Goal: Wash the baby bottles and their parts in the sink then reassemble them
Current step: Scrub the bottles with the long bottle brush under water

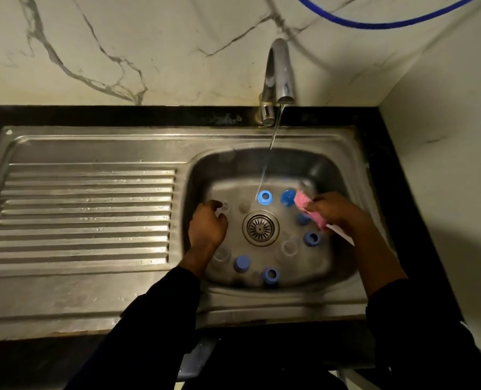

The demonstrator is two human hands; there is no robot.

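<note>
Blue caps [264,197] scattered rnd drain [261,228].

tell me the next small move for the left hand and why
Probably pinch the clear bottle part lying by the left hand and lift it to the pink sponge held by the right hand; the left hand seems empty, and the tap is running.
</note>
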